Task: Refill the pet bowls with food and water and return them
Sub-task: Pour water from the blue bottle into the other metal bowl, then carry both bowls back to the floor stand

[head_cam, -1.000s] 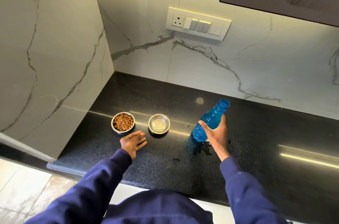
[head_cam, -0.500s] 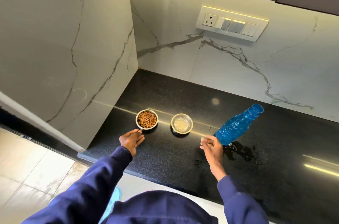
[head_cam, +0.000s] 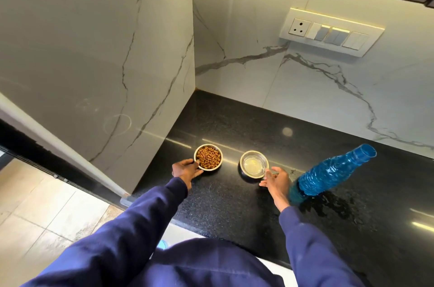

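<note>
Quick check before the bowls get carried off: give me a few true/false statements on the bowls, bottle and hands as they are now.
1. The left hand touches the kibble bowl. True.
2. The water bowl lies overturned. False: it sits upright with liquid in it.
3. The right hand grips the blue bottle. False: it is at the water bowl's rim.
4. The bottle has no cap on. True.
5. The countertop is dry. False: wet patches lie near the bottle.
</note>
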Tool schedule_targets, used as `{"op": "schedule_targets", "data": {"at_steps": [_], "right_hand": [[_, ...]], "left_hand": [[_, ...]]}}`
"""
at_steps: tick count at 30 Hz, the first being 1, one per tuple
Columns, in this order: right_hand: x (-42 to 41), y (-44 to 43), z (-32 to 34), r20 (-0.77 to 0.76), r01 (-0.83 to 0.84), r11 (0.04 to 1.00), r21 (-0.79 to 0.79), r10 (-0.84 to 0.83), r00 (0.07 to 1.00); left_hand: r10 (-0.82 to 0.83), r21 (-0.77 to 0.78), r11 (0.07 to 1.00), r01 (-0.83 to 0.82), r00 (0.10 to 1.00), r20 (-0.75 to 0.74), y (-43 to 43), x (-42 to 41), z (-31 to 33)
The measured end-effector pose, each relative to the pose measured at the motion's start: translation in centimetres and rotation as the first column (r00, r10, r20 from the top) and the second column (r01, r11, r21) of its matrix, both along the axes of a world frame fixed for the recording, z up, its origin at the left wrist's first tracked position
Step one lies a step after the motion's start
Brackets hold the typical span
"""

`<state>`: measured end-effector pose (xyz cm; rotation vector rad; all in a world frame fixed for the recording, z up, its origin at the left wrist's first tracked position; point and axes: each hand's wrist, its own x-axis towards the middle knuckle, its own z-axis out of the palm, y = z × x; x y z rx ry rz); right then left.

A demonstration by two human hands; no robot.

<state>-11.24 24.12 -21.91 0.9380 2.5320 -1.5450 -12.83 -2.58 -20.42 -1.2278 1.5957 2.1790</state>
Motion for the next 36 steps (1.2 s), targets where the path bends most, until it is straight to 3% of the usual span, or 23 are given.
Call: {"op": "schedule_targets", "data": {"at_steps": [7, 17, 23, 29, 36], "right_hand": [[-1.3, 0.1, -0.1, 0.045, -0.056, 0.998, 0.016, 0.055, 0.997], [-1.3, 0.5, 0.3, 0.065, -0.107, 0.994, 0.008, 0.106, 0.992], [-0.6, 1.1, 0.8, 0.008, -0.266, 0.960, 0.082, 0.267, 0.964], [0.0, 1.0, 1.0, -0.028, -0.470, 0.870, 0.150, 0.479, 0.877], [2.8, -2.9, 0.7, -0.035, -0.688, 0.718, 0.108, 0.694, 0.719]], "left_hand": [[-0.061, -0.073, 0.995, 0.064, 0.998, 0.033, 0.0, -1.0, -0.6], [0.031, -0.079, 0.997, -0.026, 0.998, 0.062, -0.1, 3.3, -0.6], [0.187, 0.013, 0.982, -0.188, 0.982, 0.030, -0.7, 8.4, 0.7], [0.374, 0.087, 0.925, -0.371, 0.927, -0.017, -0.6, 14.1, 0.6], [0.646, 0.094, 0.762, -0.641, 0.762, -0.036, -2.6, 22.1, -0.1]]}}
